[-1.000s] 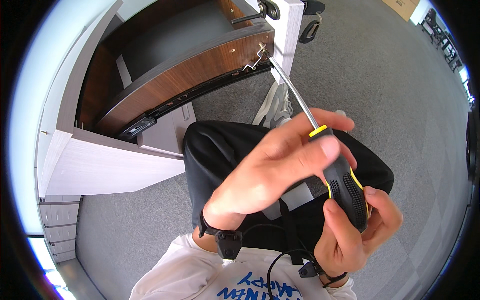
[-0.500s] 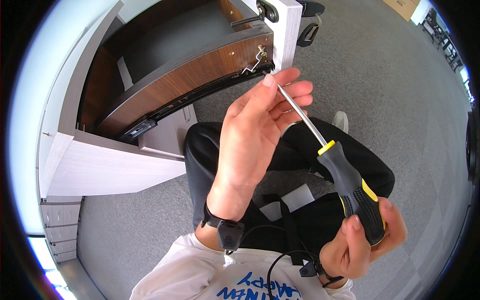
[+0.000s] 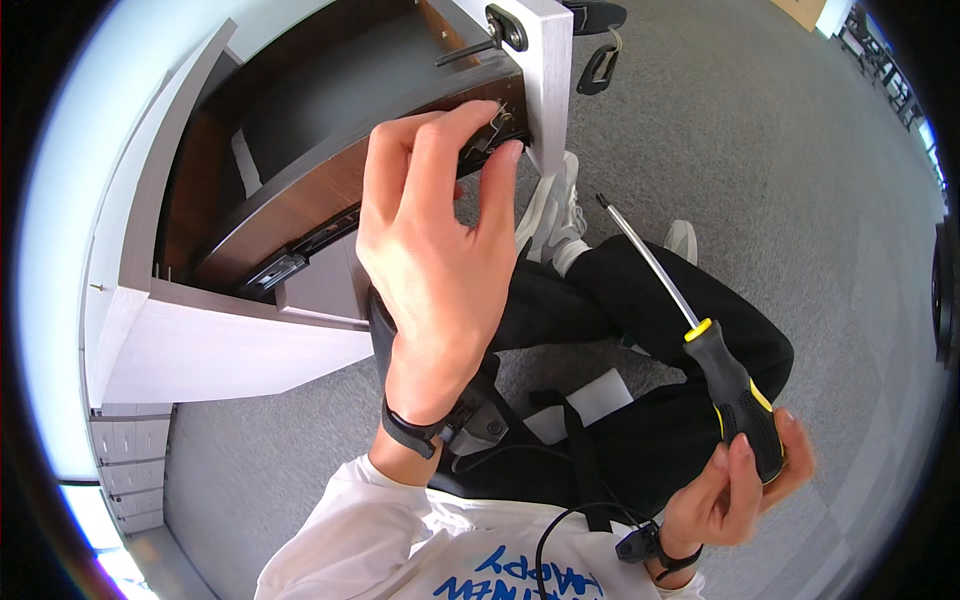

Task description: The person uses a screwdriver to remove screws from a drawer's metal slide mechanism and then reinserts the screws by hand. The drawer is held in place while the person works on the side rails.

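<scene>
A brown wood-grain drawer (image 3: 320, 165) with a pale front panel (image 3: 550, 85) sticks out of a cabinet, and a black slide rail (image 3: 330, 232) runs along its lower side. Close to the front panel, my left hand (image 3: 430, 230) reaches over that side. Its index fingertip is at a small bent metal clip (image 3: 500, 122), its thumb is by the rail's front end, and a gap shows between the two. My right hand (image 3: 735, 495) grips the black and yellow handle of a screwdriver (image 3: 735, 390). The screwdriver's tip points up and away, apart from the drawer.
The pale cabinet body (image 3: 230, 350) stands at the left. A black lock with a rod (image 3: 505, 30) is fixed inside the front panel. My crossed legs (image 3: 680, 300) and a white block (image 3: 592, 405) lie below. Grey carpet (image 3: 800, 200) stretches to the right.
My left hand has let go of the screwdriver's shaft and turned over to the drawer's side by the clip. The screwdriver, in my right hand, has moved away from the rail, down and right.
</scene>
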A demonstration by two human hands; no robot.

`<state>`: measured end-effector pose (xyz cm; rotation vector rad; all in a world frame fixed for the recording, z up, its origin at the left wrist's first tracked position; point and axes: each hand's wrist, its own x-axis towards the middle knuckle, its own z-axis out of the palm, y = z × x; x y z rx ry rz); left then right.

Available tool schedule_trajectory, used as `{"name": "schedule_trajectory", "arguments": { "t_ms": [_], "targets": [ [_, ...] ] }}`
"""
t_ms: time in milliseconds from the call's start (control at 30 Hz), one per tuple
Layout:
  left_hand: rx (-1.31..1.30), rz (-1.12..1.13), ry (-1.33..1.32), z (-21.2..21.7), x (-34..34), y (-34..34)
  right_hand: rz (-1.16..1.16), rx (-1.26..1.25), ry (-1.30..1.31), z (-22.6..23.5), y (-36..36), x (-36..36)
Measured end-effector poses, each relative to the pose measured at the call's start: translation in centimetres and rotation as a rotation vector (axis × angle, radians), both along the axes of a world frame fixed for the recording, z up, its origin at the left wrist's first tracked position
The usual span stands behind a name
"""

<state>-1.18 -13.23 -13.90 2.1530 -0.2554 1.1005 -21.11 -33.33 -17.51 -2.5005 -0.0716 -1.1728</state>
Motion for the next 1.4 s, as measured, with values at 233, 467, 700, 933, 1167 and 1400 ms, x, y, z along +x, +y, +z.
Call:
{"name": "schedule_trajectory", "arguments": {
  "t_ms": [233, 467, 700, 933, 1167, 1400],
  "targets": [
    [0.146, 0.099, -0.155, 0.2, 1.5, -0.5, -0.037, 0.003, 0.026, -0.6, -0.2, 0.1],
    [0.094, 0.060, -0.192, -0.4, 1.8, -1.2, -0.022, 0.052, 0.033, -1.3, -0.5, -0.1],
    [0.150, 0.083, -0.204, -0.3, 1.4, -1.1, -0.055, 0.055, 0.073, -1.7, -0.9, -0.8],
    [-0.012, -0.116, -0.129, -0.6, -1.9, 0.0, -0.157, 0.084, 0.095, -3.2, -2.3, -2.0],
    [-0.212, -0.391, 0.148, -1.8, -5.3, 2.2, -0.492, 0.038, 0.020, -4.1, -8.2, -3.5],
    [-0.280, -0.472, 0.319, -1.4, -8.0, 2.8, -0.694, 0.133, -0.065, -8.8, -18.7, -5.1]
  ]
}}
